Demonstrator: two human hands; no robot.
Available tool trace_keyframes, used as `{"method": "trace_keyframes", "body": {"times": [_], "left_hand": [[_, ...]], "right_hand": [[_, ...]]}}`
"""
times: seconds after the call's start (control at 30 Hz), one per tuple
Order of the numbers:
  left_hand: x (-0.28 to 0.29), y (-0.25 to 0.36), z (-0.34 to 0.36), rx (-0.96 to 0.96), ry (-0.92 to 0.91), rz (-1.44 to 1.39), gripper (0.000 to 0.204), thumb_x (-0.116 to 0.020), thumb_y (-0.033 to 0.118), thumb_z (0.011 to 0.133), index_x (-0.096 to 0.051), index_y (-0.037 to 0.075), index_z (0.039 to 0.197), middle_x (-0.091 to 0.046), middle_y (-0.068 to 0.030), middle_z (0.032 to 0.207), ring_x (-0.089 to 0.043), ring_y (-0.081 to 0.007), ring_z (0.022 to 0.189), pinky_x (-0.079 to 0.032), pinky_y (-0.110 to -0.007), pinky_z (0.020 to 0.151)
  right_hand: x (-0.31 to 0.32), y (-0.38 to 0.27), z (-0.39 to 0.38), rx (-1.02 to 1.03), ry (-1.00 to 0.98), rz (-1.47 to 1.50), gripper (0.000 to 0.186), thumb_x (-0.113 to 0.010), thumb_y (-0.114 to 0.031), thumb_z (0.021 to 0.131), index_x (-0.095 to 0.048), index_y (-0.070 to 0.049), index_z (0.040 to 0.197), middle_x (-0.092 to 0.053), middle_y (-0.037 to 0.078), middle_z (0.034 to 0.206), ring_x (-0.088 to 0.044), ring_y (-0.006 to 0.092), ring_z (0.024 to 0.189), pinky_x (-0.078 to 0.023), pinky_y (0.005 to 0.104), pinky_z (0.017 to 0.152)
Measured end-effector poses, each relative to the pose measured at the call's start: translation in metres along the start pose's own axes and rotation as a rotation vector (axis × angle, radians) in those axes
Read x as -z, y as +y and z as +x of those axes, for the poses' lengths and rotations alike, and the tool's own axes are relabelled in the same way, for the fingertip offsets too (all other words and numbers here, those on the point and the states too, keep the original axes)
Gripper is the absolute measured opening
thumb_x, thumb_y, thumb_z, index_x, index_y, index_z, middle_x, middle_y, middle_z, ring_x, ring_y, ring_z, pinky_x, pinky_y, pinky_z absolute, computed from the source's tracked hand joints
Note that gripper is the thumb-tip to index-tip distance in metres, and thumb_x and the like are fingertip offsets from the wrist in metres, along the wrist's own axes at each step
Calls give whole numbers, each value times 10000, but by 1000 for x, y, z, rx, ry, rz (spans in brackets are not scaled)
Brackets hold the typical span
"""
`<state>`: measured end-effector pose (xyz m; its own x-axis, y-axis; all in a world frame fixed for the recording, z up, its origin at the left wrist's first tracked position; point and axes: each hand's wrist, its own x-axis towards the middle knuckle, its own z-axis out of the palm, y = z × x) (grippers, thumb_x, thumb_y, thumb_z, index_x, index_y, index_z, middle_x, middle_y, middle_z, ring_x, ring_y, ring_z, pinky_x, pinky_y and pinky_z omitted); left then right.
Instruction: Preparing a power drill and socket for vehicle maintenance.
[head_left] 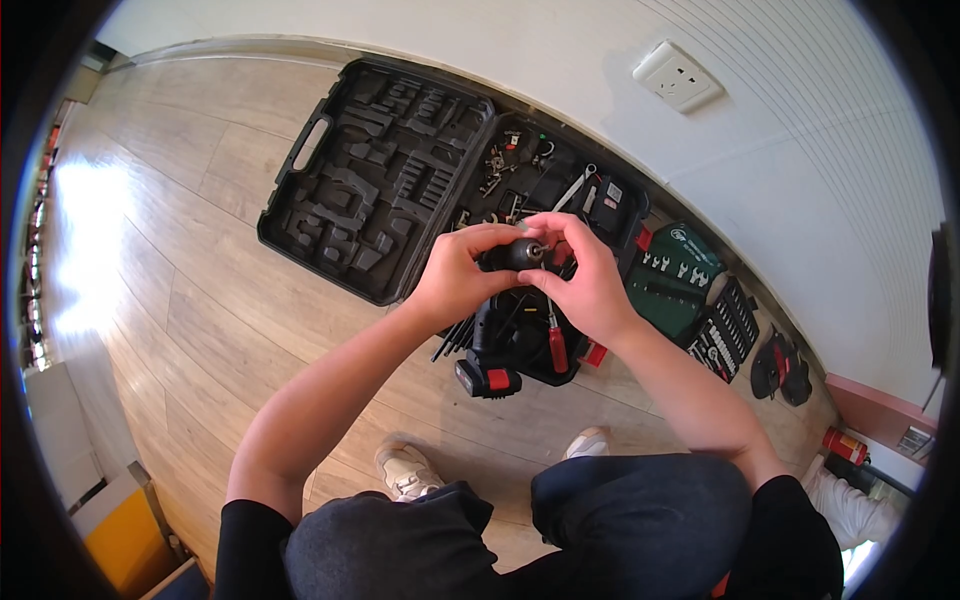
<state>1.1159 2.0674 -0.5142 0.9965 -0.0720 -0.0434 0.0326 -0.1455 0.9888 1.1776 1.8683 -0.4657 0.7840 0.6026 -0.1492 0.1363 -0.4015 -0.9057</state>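
A cordless drill stands over the open tool case with its dark chuck (526, 253) pointing up toward me. Its handle and black and red battery (487, 379) show below my wrists, at the case's near edge. My left hand (462, 268) is curled around the chuck from the left. From the right, my right hand (585, 275) closes on the same chuck, thumb and fingertips meeting those of the left. A small metal tip shows in the middle of the chuck; whether a bit is fitted I cannot tell. A red-handled screwdriver (557, 345) lies under my right hand.
The case's moulded lid (365, 190) lies open on the wooden floor (200, 320). Its tray holds a wrench (577, 187) and loose parts. To the right are a green wrench set (672, 280), a socket set (728, 330) and dark red-marked objects (780, 368). A wall with a socket (678, 77) rises behind.
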Motion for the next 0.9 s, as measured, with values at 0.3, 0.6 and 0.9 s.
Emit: {"method": "trace_keyframes", "body": {"times": [0.3, 0.6, 0.9], "left_hand": [[1, -1, -2, 18, -5, -27, 511, -859, -17, 762, -721, 10, 1253, -716, -94, 1250, -679, -142, 1099, -549, -302, 963], [1, 0, -2, 12, -5, -24, 507, -873, -13, 757, -722, 4, 1241, -722, -94, 1211, -679, -143, 1077, -547, -292, 948], [0, 0, -3, 56, -33, -115, 493, -821, -80, 785, -717, 14, 1258, -686, -96, 1289, -659, -152, 1176, -517, -303, 1055]], "right_hand": [[4, -11, 4, 307, 142, -155, 408, -849, -70, 810, -647, -86, 1164, -681, 45, 992, -626, 195, 928, -530, 339, 799], [9, 0, 6, 547, 266, -263, 174, -845, -51, 821, -716, -50, 939, -690, 56, 893, -636, 162, 776, -520, 292, 677], [38, 17, -4, 5, 182, 403, 122, -665, -108, 1018, -707, -25, 1098, -682, 8, 1001, -616, 71, 842, -507, 227, 773]]}}
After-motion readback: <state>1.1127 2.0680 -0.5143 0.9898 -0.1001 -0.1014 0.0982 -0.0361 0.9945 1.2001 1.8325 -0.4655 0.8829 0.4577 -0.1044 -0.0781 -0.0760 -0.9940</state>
